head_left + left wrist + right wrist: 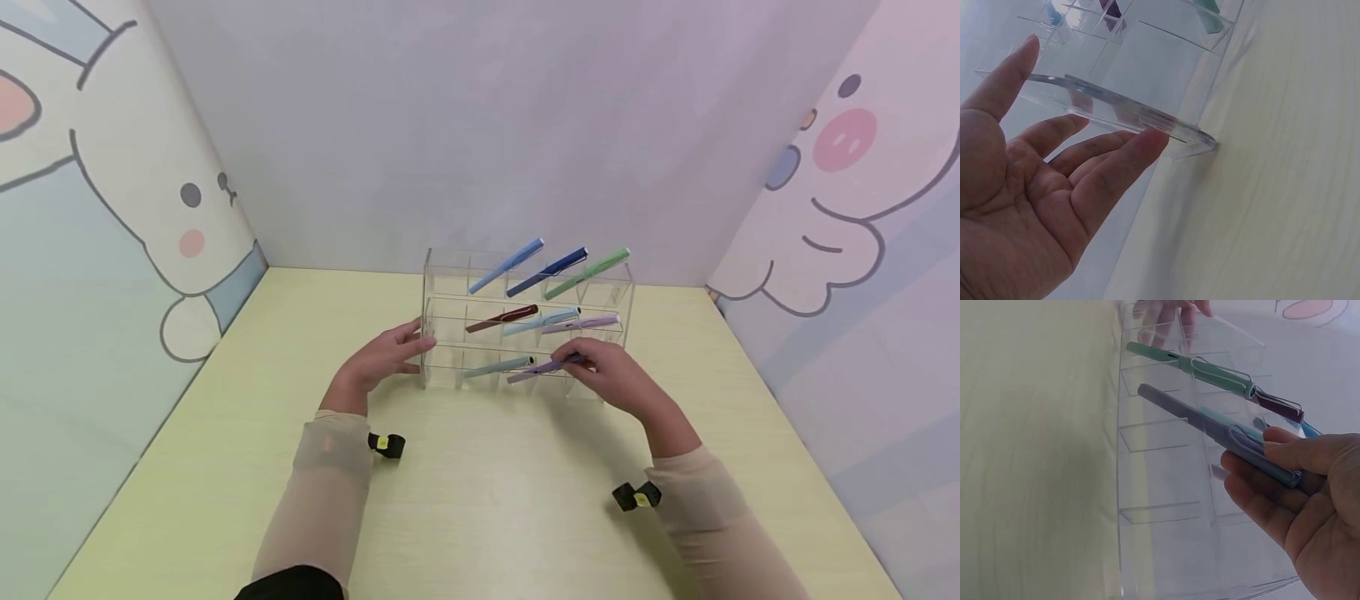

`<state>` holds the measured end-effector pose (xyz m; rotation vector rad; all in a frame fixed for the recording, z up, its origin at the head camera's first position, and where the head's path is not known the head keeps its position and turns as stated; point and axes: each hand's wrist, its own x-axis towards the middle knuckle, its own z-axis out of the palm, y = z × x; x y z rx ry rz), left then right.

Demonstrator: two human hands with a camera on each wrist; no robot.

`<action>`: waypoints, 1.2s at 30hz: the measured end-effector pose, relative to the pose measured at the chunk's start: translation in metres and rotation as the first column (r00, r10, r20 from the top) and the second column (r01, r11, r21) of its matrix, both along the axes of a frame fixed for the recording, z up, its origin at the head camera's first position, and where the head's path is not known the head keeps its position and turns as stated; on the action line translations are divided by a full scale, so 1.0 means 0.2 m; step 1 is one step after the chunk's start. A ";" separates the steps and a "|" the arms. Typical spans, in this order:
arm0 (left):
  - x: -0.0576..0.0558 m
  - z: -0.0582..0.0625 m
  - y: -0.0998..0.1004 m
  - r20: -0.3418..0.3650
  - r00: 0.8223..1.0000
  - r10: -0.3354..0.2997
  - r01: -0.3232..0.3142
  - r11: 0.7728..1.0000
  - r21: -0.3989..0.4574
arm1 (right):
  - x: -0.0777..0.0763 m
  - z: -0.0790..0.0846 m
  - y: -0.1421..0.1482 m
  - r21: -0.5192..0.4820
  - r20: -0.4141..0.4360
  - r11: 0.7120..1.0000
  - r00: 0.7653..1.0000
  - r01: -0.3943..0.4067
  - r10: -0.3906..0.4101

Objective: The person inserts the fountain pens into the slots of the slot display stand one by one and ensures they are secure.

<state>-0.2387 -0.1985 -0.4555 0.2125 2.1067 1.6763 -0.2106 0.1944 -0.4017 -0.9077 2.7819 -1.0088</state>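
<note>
A clear acrylic pen rack (442, 354) with three tiers stands on the table. My right hand (611, 375) pinches a purple pen (1191, 415) by its capped end, between thumb and fingers. That pen lies tilted at the lowest tier, beside a pale green pen (498, 367). At the rack's left side panel, my left hand (386, 354) rests with its fingers spread and touching the panel; the left wrist view shows that panel (1116, 100) against the fingertips. The middle tier holds a dark red pen (502, 318), a light blue pen (542, 322) and a lilac pen (581, 324).
On the top tier lean a blue pen (506, 265), a dark blue pen (547, 272) and a green pen (588, 273). The pale wooden table (480, 517) meets a grey back wall (480, 133). Cartoon-printed walls flank both sides.
</note>
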 end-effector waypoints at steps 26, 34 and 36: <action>-0.01 0.00 0.04 -0.006 0.999 -0.032 0.032 0.999 0.004 | 0.02 -0.05 -0.04 0.005 0.061 1.000 0.998 0.016 -0.016; 0.00 0.05 0.00 -0.041 0.999 -0.032 0.032 0.999 0.003 | 0.08 0.08 0.03 0.043 0.013 0.998 0.999 0.046 -0.047; 0.01 0.09 -0.03 -0.071 0.997 -0.013 0.014 1.000 0.022 | 0.09 0.13 0.06 0.041 -0.012 0.997 0.998 0.059 -0.059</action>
